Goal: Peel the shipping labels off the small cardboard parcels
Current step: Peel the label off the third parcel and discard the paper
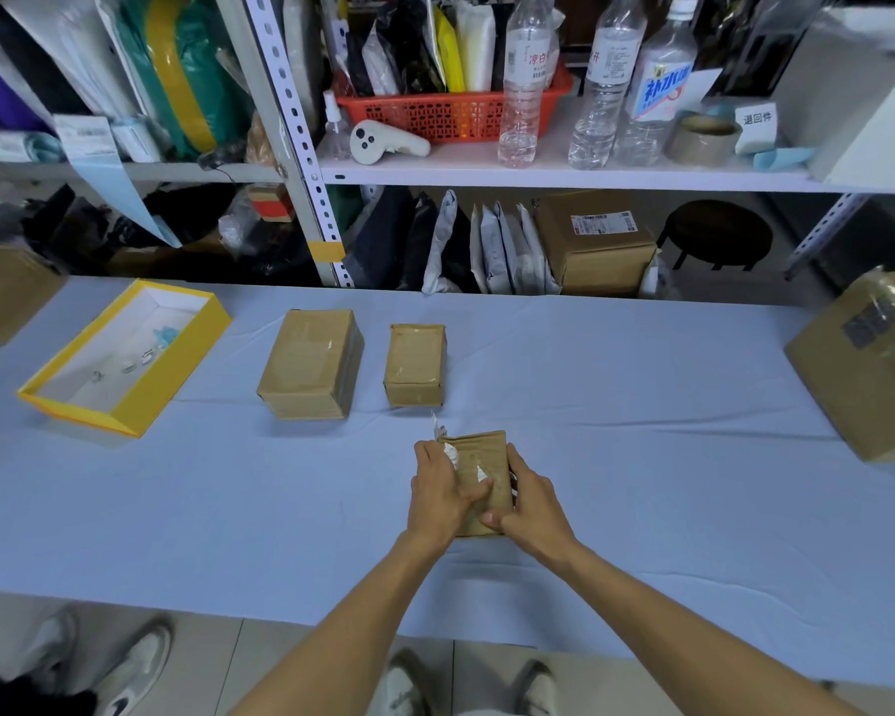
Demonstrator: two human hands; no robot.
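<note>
A small parcel was found lying on the desk, held between both hands. The left hand was clasped over the parcel's left side, its thumb laid across the top face. The right hand was closed on the right edge and the near corner. A crumpled white label, partly lifted, was seen standing up from the far left corner of the parcel, just beyond the left hand's knuckles; whether it was pinched by the fingers could not be told. White scraps remained stuck on the top face between the two hands.

Beyond the hands, two further parcels were noted on the desk, apart from each other: a narrow one directly ahead and a wider one ahead and to the left. Farther left of the hands, an open yellow box with a white inside was recorded. A large carton was observed well to the right of the hands, at the desk's edge.
</note>
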